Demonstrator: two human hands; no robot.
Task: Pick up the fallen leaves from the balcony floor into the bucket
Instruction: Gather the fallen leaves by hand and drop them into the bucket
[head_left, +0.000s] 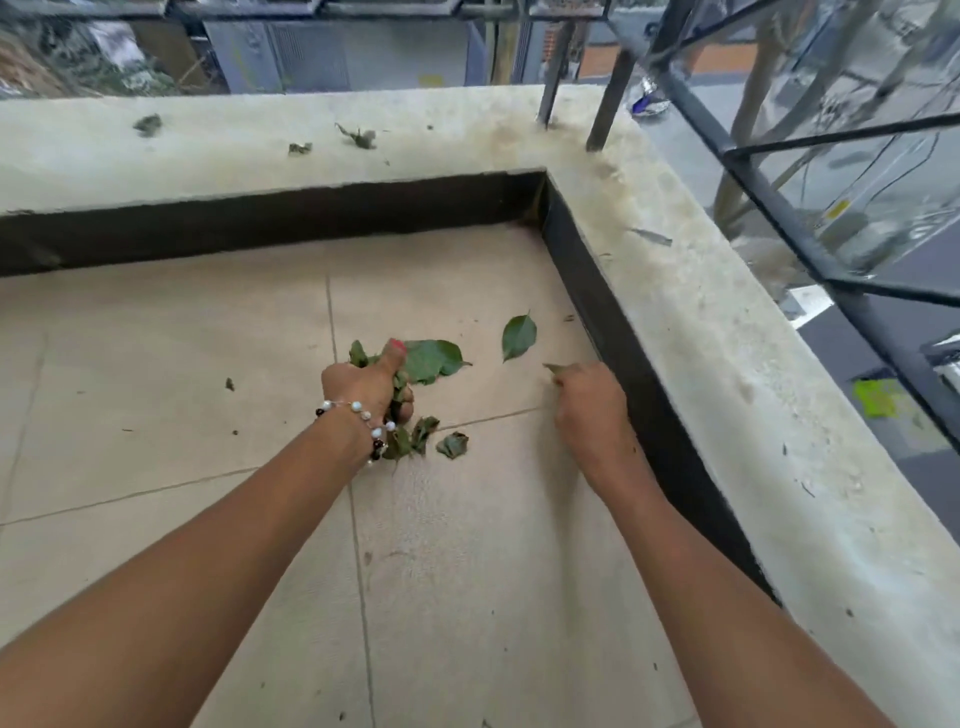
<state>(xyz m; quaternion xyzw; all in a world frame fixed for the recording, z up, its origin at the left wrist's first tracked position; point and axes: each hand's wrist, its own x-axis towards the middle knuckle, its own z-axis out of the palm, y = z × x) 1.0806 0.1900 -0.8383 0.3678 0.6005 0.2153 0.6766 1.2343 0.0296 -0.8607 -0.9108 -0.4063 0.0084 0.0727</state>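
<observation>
Crouched over the balcony corner, seen from the head camera: our left hand is clenched around a bunch of leaves, thumb up, green sprigs sticking out above and below the fist. We judge the bunch is being hoarded there so the other hand can go on gathering. Our right hand, fingers curled downward near the dark skirting, pinches a small leaf at its fingertips.

On the tiled floor a large flat leaf lies just beyond the left thumb; a pointed leaf lies near it, between the two hands and a little farther out. A crumpled leaf rests close to the left wrist, beside the beaded bracelet. Scraps of leaf litter sit on the concrete ledge.

No bucket appears anywhere in this view, so we cannot tell where it stands or what it holds; by our reckoning the handful has yet to be dropped in.
</observation>
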